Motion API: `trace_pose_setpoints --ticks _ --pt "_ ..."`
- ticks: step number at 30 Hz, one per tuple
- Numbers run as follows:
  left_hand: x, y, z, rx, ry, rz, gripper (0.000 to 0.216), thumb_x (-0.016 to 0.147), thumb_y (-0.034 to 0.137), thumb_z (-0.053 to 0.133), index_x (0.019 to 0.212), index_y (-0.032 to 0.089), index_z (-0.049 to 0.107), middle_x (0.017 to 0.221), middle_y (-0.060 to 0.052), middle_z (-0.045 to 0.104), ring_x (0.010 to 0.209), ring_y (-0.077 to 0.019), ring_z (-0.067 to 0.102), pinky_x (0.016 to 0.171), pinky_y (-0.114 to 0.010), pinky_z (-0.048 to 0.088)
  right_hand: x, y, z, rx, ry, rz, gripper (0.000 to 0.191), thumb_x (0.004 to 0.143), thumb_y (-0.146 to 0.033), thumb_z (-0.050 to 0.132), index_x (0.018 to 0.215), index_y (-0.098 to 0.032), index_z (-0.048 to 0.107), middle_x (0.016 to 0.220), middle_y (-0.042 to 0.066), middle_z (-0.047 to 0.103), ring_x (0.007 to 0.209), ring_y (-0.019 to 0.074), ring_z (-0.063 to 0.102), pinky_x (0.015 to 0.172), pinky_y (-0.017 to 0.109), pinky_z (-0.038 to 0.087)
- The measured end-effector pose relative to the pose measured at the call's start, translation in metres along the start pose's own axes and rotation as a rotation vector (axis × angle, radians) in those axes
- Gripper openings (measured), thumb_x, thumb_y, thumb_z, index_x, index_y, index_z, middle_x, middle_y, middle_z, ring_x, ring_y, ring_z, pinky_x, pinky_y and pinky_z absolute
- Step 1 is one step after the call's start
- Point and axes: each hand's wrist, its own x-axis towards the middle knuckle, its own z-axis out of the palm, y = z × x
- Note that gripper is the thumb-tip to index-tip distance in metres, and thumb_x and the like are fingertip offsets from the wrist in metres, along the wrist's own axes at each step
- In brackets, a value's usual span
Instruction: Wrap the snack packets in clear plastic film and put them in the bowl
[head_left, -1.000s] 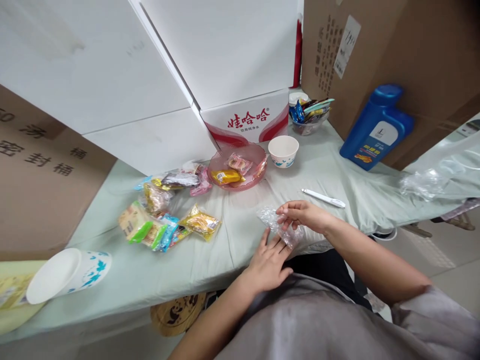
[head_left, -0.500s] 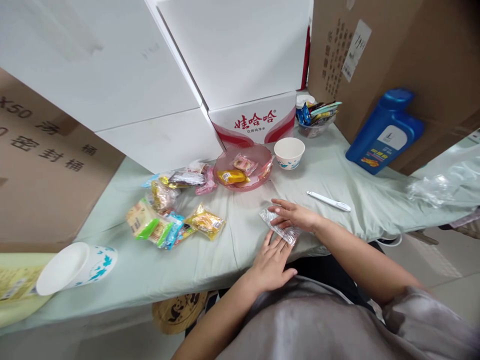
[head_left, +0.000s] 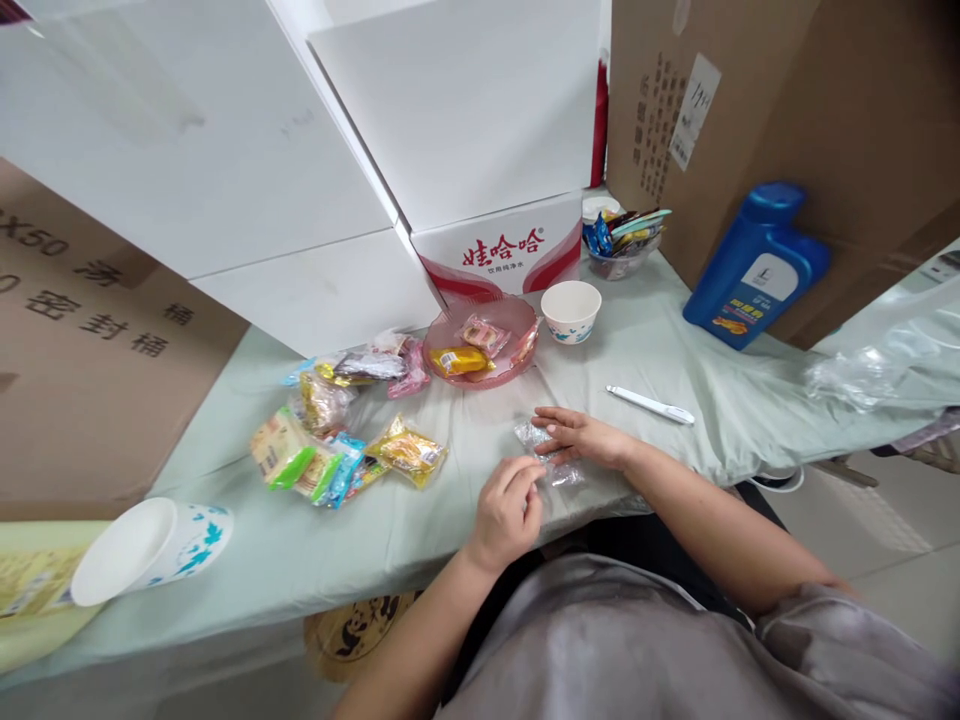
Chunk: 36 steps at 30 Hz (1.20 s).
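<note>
A crinkled clear plastic wrapper lies on the cloth near the front edge. My right hand rests over it, palm down with the fingers stretched and apart. At the wrapper's left side is my left hand, its fingers curled together; whatever they pinch, if anything, is hidden. Beyond the hands, a pink glass bowl holds a few wrapped snacks, among them a yellow packet. Right of the bowl stands a white paper cup. A white utility knife lies to the right of my right hand.
Several packaged snacks lie in a loose group on the left. A paper tub is tipped on its side at the far left. A blue bottle and a small filled bowl stand at the back right, near cardboard boxes.
My left hand has lifted off the wrapper's lower edge and curled its fingers, shifting slightly left. My right hand stays spread over the wrapper. The view has shifted a little.
</note>
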Motion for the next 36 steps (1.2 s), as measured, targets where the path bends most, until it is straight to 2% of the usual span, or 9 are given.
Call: trace_pose_setpoints --ticks 5,10,13,15,19,22,28,33,36 --pt "0.025 -0.033 0.006 0.03 -0.055 -0.029 0.022 0.087 0.009 0.043 0.091 0.018 0.062 0.094 -0.007 0.065 0.094 -0.0207 0.058 0.085 -0.039 0.052 -0.004 0.006 0.006 -0.203 0.014 -0.087 0.047 0.092 -0.032 0.055 0.137 -0.02 0.046 0.143 0.014 0.049 0.107 0.0213 0.065 0.085 0.038 0.056" --pt "0.024 -0.04 0.013 0.108 -0.139 -0.035 0.022 0.091 0.012 0.043 0.094 0.018 0.064 0.101 -0.007 0.064 0.099 -0.0222 0.055 0.09 -0.04 0.048 -0.058 0.022 0.025 -0.84 -0.036 -0.441 0.046 0.086 -0.022 0.058 0.132 -0.018 0.053 0.133 0.014 0.059 0.123 0.0265 0.055 0.104 0.048 0.043" --pt "0.021 -0.036 0.012 0.132 -0.169 -0.032 0.022 0.095 0.021 0.045 0.104 0.018 0.065 0.102 -0.007 0.063 0.099 -0.0222 0.054 0.092 -0.04 0.046 -0.093 0.027 0.03 -0.971 -0.227 -0.47 0.043 0.087 -0.02 0.058 0.131 -0.02 0.055 0.121 0.012 0.066 0.112 0.0228 0.062 0.097 0.04 0.049" --pt "0.021 -0.034 0.011 0.168 -0.193 -0.025 0.026 0.095 0.028 0.048 0.112 0.018 0.064 0.103 -0.008 0.062 0.1 -0.0234 0.053 0.092 -0.041 0.045 -0.103 0.028 0.028 -0.961 -0.257 -0.495 0.037 0.09 -0.02 0.055 0.128 -0.02 0.057 0.113 0.009 0.068 0.101 0.0186 0.065 0.088 0.033 0.052" --pt "0.023 -0.031 0.011 0.229 -0.249 -0.006 0.033 0.093 0.033 0.054 0.121 0.019 0.062 0.109 -0.01 0.059 0.105 -0.0255 0.051 0.093 -0.043 0.044 -0.093 0.03 0.014 -1.222 0.076 -0.648 0.032 0.09 -0.025 0.058 0.121 -0.018 0.06 0.125 0.014 0.062 0.117 0.0276 0.054 0.097 0.046 0.045" --pt "0.023 -0.028 0.01 0.247 -0.278 0.001 0.033 0.09 0.028 0.057 0.123 0.022 0.062 0.118 -0.01 0.058 0.11 -0.0267 0.049 0.094 -0.045 0.043 -0.081 0.036 0.007 -1.418 0.186 -0.657 0.031 0.089 -0.027 0.06 0.118 -0.017 0.062 0.124 0.015 0.061 0.118 0.0311 0.05 0.096 0.051 0.043" --pt "0.021 -0.028 0.008 0.187 -0.298 0.055 0.031 0.092 0.023 0.053 0.12 0.028 0.065 0.124 -0.006 0.061 0.118 -0.0251 0.049 0.1 -0.045 0.042 -0.082 0.053 0.01 -1.473 0.127 -0.75 0.022 0.089 -0.026 0.059 0.109 -0.017 0.063 0.123 0.014 0.061 0.121 0.0301 0.048 0.098 0.048 0.041" --pt "0.019 -0.03 0.007 0.088 -0.329 0.139 0.025 0.093 0.023 0.053 0.111 0.027 0.069 0.117 -0.003 0.067 0.118 -0.0218 0.052 0.101 -0.042 0.042 -0.086 0.06 0.014 -1.429 0.111 -0.76 0.025 0.093 -0.013 0.043 0.111 -0.017 0.061 0.106 0.011 0.067 0.096 0.0225 0.058 0.084 0.039 0.047" --pt "0.02 -0.029 0.007 0.077 -0.345 0.134 0.023 0.092 0.025 0.055 0.11 0.027 0.069 0.117 -0.003 0.067 0.118 -0.0216 0.053 0.1 -0.042 0.042 -0.087 0.055 0.018 -1.42 0.12 -0.816 0.027 0.095 -0.014 0.04 0.107 -0.019 0.063 0.102 0.01 0.068 0.097 0.0226 0.058 0.084 0.04 0.047"
